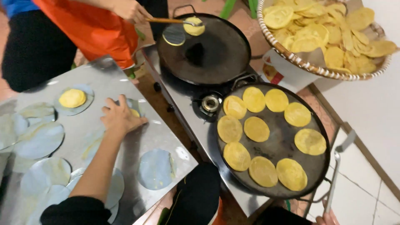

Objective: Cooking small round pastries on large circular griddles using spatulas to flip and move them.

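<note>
The person is wearing a black sleeve that is covering the left upper arm down to about the elbow, leaving the forearm and left hand (121, 118) bare. No rings, watch or gloves are showing.

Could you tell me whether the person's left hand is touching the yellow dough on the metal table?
Touching: the head view shows the left hand pressed flat over the dough, only its yellow edge showing.
</note>
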